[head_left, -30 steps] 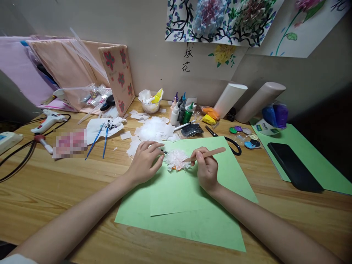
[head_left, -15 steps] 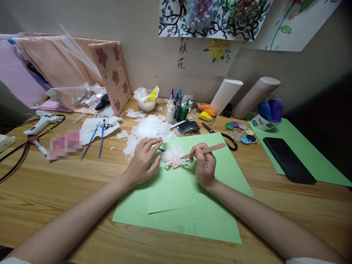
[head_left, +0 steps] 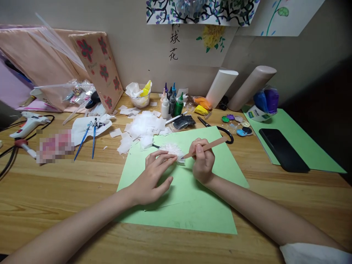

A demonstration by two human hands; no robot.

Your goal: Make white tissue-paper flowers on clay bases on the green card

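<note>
On the green paper (head_left: 206, 216) lies a fluffy white tissue-paper flower (head_left: 171, 148) with a short dark stem at its left. My right hand (head_left: 203, 161) is closed round a flat wooden craft stick (head_left: 216, 143), whose tip points down at the flower's right edge. Across the flower's front edge reach the stretched fingers of my left hand (head_left: 156, 178), thumb apart, holding nothing. Those fingers cover the lower part of the flower; whether they press on it I cannot tell.
Loose white paper squares (head_left: 144, 126) are heaped behind the green sheet. Paint bottles (head_left: 172, 104), black-handled scissors (head_left: 229, 135) and a bowl (head_left: 139, 99) stand or lie farther back. At left are a glue gun (head_left: 30, 124) and paintbrushes (head_left: 94, 141); a black phone (head_left: 283, 150) lies right.
My left hand has moved right and nearer, from beside the flower to over its front edge, hiding the orange bit there. The right hand keeps the craft stick. The view has shifted slightly.
</note>
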